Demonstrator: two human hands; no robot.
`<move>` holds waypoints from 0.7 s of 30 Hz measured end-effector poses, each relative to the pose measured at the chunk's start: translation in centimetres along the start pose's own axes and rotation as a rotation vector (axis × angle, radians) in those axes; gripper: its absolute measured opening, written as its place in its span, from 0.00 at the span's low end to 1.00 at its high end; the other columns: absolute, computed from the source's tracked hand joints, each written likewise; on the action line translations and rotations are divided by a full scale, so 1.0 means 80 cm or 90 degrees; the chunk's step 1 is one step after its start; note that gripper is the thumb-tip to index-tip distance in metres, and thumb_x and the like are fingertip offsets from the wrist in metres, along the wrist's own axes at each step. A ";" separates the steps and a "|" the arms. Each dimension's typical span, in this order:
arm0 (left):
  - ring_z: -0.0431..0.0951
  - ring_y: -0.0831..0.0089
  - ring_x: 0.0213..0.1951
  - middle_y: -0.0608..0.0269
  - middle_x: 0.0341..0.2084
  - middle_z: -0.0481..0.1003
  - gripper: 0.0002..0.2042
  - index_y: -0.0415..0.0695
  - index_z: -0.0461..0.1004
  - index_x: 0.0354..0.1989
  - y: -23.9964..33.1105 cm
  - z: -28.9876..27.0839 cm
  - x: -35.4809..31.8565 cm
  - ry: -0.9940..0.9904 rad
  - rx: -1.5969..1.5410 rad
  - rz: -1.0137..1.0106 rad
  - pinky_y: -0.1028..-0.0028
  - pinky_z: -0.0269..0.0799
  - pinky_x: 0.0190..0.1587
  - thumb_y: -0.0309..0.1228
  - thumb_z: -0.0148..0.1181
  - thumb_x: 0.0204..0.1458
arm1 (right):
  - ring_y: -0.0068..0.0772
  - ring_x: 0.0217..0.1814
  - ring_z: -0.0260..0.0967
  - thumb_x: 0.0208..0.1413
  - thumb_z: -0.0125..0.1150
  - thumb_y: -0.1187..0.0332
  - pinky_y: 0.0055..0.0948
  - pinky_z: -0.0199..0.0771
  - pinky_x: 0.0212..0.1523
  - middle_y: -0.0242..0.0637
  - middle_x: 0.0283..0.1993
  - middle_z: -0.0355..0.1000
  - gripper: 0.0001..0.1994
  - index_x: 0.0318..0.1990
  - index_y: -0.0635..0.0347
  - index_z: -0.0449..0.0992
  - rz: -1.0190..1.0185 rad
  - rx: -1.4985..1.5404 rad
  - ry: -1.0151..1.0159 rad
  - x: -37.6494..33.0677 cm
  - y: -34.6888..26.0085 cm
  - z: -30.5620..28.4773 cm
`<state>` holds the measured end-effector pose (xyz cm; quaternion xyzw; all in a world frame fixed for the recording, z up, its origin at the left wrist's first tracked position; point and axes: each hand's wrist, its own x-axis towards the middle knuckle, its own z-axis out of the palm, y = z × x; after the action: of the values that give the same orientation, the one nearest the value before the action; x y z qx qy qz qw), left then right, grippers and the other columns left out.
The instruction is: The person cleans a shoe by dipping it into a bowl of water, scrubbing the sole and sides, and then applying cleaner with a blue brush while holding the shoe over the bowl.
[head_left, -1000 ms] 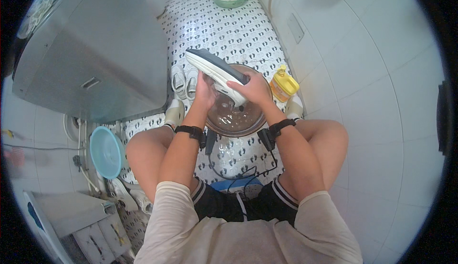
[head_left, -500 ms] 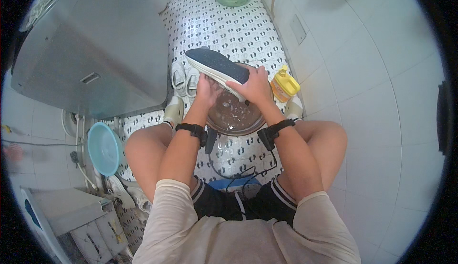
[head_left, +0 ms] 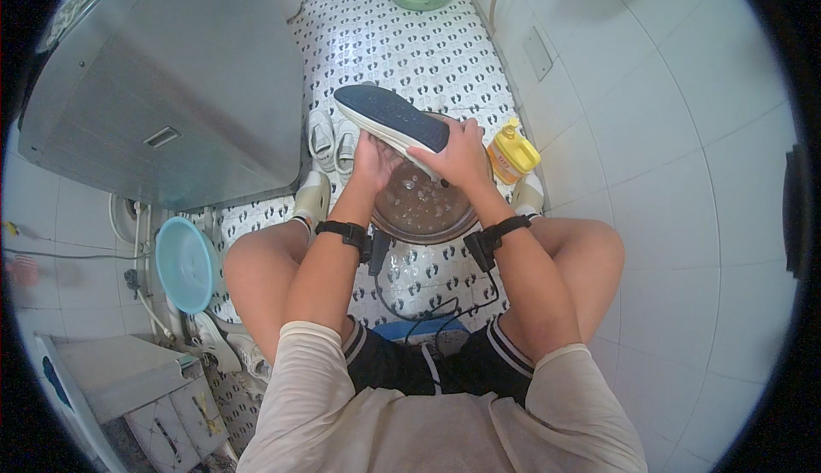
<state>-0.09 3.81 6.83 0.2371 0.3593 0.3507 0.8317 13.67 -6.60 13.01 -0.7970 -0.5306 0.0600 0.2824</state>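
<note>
Both of my hands hold a dark navy shoe (head_left: 393,115) with a white sole edge, tilted above a round basin (head_left: 421,239) of brownish water with suds. My left hand (head_left: 373,162) supports the shoe's lower side near its middle, its fingers partly hidden beneath. At the right end, my right hand (head_left: 458,155) grips it, with the thumb across the white edge and the other fingers over the far side. A yellow pump bottle (head_left: 513,155) stands to the right of the basin.
White shoes (head_left: 333,144) sit left of the basin, beside a large grey appliance (head_left: 188,88). A light-blue basin (head_left: 185,265) leans at the left by pipes. Far ahead is a green basin with cloth (head_left: 419,1). A tiled wall (head_left: 650,182) bounds the right; cables (head_left: 436,309) hang between my legs.
The shoe and both hands stay nearly in place, with the grip unchanged. The whole view has shifted very slightly.
</note>
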 end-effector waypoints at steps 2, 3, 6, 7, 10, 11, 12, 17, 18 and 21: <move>0.69 0.61 0.49 0.58 0.48 0.69 0.25 0.45 0.60 0.55 0.000 0.000 0.001 -0.001 0.005 -0.003 0.54 0.62 0.52 0.50 0.31 0.58 | 0.53 0.49 0.57 0.30 0.66 0.39 0.43 0.62 0.51 0.53 0.46 0.59 0.42 0.49 0.66 0.68 -0.004 0.004 0.005 0.000 0.001 0.000; 0.69 0.61 0.49 0.58 0.48 0.69 0.25 0.46 0.60 0.55 -0.001 0.000 0.001 -0.002 0.010 -0.005 0.54 0.62 0.52 0.51 0.31 0.58 | 0.53 0.49 0.57 0.31 0.66 0.39 0.43 0.62 0.51 0.53 0.46 0.59 0.42 0.49 0.65 0.68 -0.010 0.008 0.011 0.000 0.002 0.001; 0.68 0.61 0.50 0.59 0.48 0.69 0.25 0.47 0.60 0.55 0.001 0.006 -0.004 0.012 0.015 -0.005 0.55 0.62 0.51 0.51 0.31 0.58 | 0.53 0.50 0.57 0.31 0.66 0.39 0.43 0.62 0.51 0.55 0.49 0.58 0.43 0.51 0.64 0.67 0.002 0.022 -0.003 0.000 0.007 0.003; 0.68 0.61 0.50 0.59 0.48 0.69 0.25 0.47 0.60 0.55 0.001 0.006 -0.005 0.012 0.016 -0.006 0.55 0.62 0.51 0.51 0.31 0.58 | 0.53 0.50 0.57 0.31 0.66 0.39 0.43 0.62 0.51 0.55 0.49 0.58 0.43 0.51 0.64 0.67 0.002 0.023 -0.003 0.001 0.007 0.004; 0.69 0.63 0.48 0.61 0.48 0.68 0.24 0.46 0.63 0.53 0.002 0.002 -0.005 0.036 0.031 0.000 0.57 0.63 0.51 0.50 0.33 0.58 | 0.53 0.50 0.59 0.32 0.66 0.39 0.42 0.62 0.51 0.57 0.47 0.61 0.41 0.48 0.66 0.70 0.051 0.061 -0.015 0.001 0.009 0.006; 0.69 0.65 0.46 0.62 0.48 0.68 0.23 0.46 0.64 0.52 0.002 -0.002 -0.002 0.025 0.081 -0.003 0.59 0.63 0.49 0.49 0.36 0.58 | 0.53 0.49 0.60 0.32 0.65 0.38 0.41 0.62 0.51 0.57 0.45 0.62 0.40 0.45 0.67 0.72 0.063 0.113 -0.037 0.003 0.011 0.007; 0.69 0.67 0.45 0.63 0.47 0.68 0.22 0.46 0.65 0.51 0.002 -0.006 0.002 0.015 0.131 -0.007 0.61 0.64 0.47 0.48 0.38 0.58 | 0.54 0.49 0.61 0.32 0.65 0.38 0.40 0.62 0.52 0.57 0.44 0.64 0.39 0.43 0.68 0.74 0.075 0.165 -0.059 0.004 0.014 0.008; 0.71 0.71 0.40 0.65 0.42 0.71 0.20 0.44 0.65 0.50 -0.007 -0.013 0.007 0.003 0.217 -0.028 0.67 0.67 0.39 0.45 0.44 0.57 | 0.41 0.38 0.72 0.32 0.67 0.39 0.30 0.70 0.42 0.55 0.37 0.72 0.41 0.39 0.76 0.74 0.121 0.295 -0.111 0.014 0.045 0.030; 0.71 0.71 0.39 0.65 0.40 0.72 0.19 0.44 0.65 0.50 -0.008 -0.009 0.005 -0.001 0.221 -0.028 0.68 0.67 0.39 0.44 0.45 0.57 | 0.37 0.36 0.72 0.33 0.67 0.40 0.27 0.70 0.39 0.52 0.37 0.73 0.40 0.39 0.77 0.74 0.163 0.373 -0.145 0.014 0.053 0.037; 0.72 0.71 0.38 0.64 0.39 0.72 0.16 0.44 0.66 0.48 -0.008 -0.010 -0.001 0.029 0.226 -0.021 0.68 0.68 0.38 0.39 0.47 0.56 | 0.31 0.35 0.72 0.38 0.66 0.42 0.25 0.70 0.38 0.47 0.37 0.74 0.38 0.40 0.76 0.73 0.252 0.560 -0.239 0.010 0.052 0.040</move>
<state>-0.52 3.43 5.94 0.3664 0.4381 0.2730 0.7741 16.11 -5.79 8.39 -0.6636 -0.3355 0.4718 0.4738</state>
